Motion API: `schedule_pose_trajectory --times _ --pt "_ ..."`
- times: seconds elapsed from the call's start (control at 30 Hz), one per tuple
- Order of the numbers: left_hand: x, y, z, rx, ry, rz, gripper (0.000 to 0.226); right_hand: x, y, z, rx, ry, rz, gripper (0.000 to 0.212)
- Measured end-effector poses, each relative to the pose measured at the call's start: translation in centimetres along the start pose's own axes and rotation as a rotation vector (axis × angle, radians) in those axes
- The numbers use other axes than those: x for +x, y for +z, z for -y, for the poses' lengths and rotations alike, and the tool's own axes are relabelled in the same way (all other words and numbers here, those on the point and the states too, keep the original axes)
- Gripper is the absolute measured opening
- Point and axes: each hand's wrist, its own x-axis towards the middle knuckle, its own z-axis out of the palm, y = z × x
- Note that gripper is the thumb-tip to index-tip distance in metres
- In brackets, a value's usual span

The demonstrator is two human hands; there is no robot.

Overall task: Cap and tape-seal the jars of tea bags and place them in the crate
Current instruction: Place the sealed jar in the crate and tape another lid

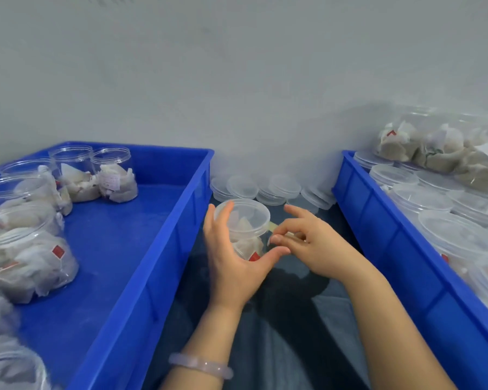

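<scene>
Clear plastic jar [247,229] with tea bags inside, capped with a translucent lid [241,213], sits upright between two blue crates, over dark fabric [279,319] in the gap. Head view only. Left hand [234,257] wraps the jar from the near-left side: fingers curled up along the left wall to the lid edge, thumb across the front lower wall, touching. Pale bracelet [200,365] on the left wrist. Right hand [304,243] is just right of the jar; thumb and forefinger pinched on a yellowish strip, looks like tape [273,226], that runs to the jar just under the lid; other fingers loosely spread, one pointing up-left. Can't tell if the tape is already stuck down on the jar wall. Left crate [141,249] holds a number of open-topped jars of tea bags [34,263], two standing upright at the far end [96,175], nearer ones look tilted or lying, blurred. Right crate [406,249] is packed with lidded jars [448,229], and a clear bag of tea bags [434,147] rests on top at the far end. Loose spare lids [268,188] stacked against the grey wall [237,80], just behind the held jar.
</scene>
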Motion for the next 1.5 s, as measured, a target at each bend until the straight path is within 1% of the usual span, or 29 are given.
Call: schedule_pose_trajectory --times 0.13,0.23,0.4,0.5,0.57,0.77,0.8,0.83,0.9,0.93,0.97,1.03,1.07,1.1,1.13,1.2,1.23,1.33,1.43,1.5 --pt "0.2 0.7 1.2 0.015 0.011 -0.046 0.099 0.4 0.2 0.0 0.016 0.005 -0.028 0.011" --pt "0.2 0.8 1.6 0.018 0.011 -0.066 0.085 0.6 0.4 -0.2 0.021 -0.013 -0.037 0.014" --pt "0.2 0.6 1.9 -0.003 -0.025 -0.063 0.078 0.8 0.9 0.1 0.022 -0.033 -0.106 0.016" --pt "0.3 0.4 1.9 -0.016 -0.022 -0.078 0.066 1.0 1.1 0.0 -0.008 -0.017 -0.124 0.009" --pt "0.3 0.3 1.9 -0.023 -0.026 -0.081 0.061 1.0 1.3 -0.1 -0.030 -0.007 -0.137 0.011" --pt "0.5 0.0 1.9 0.000 -0.031 -0.092 0.056 1.0 1.6 -0.1 -0.079 0.034 -0.144 0.009" --pt "0.6 -0.1 1.9 0.002 -0.035 -0.095 0.056 1.0 1.6 -0.1 -0.074 0.042 -0.165 0.012" --pt "0.6 -0.2 1.9 -0.005 -0.041 -0.093 0.054 1.0 1.6 -0.2 -0.047 0.049 -0.199 0.021" --pt "0.6 -0.5 1.8 -0.028 -0.049 -0.073 0.051 0.7 1.1 -0.4 0.035 0.090 -0.256 0.051" --pt "0.6 -0.6 1.7 -0.034 -0.051 -0.064 0.051 0.6 0.7 -0.5 0.044 0.125 -0.231 0.061" --pt "0.8 -0.7 1.6 -0.047 -0.058 -0.058 0.053 0.4 0.4 -0.6 0.034 0.174 -0.158 0.069" --pt "1.2 -1.0 1.5 -0.128 -0.102 -0.054 0.058 0.0 -0.1 -0.5 0.015 0.268 0.042 0.085" --pt "1.6 -1.1 1.4 -0.183 -0.134 -0.046 0.062 -0.2 -0.3 -0.2 0.019 0.283 0.123 0.087" --pt "1.9 -1.2 1.3 -0.228 -0.163 -0.030 0.065 -0.3 -0.4 0.0 0.023 0.270 0.168 0.083" --pt "2.3 -1.2 1.1 -0.259 -0.185 -0.007 0.069 -0.3 -0.6 0.1 0.020 0.241 0.178 0.074" --pt "2.8 -1.4 0.8 -0.304 -0.210 0.044 0.073 -0.4 -1.4 0.4 -0.004 0.197 0.140 0.059" --pt "3.0 -1.5 0.5 -0.317 -0.216 0.069 0.074 -0.6 -1.9 0.7 -0.016 0.188 0.108 0.054" --pt "3.9 -1.7 -0.5 -0.356 -0.224 0.127 0.072 -1.3 -3.0 1.4 -0.030 0.152 -0.024 0.048" --pt "4.5 -1.9 -1.5 -0.451 -0.255 0.178 0.069 -2.2 -3.9 2.1 -0.021 0.090 -0.170 0.044" --pt "4.8 -2.1 -2.0 -0.493 -0.275 0.199 0.064 -2.7 -4.4 2.6 0.008 0.084 -0.217 0.045"
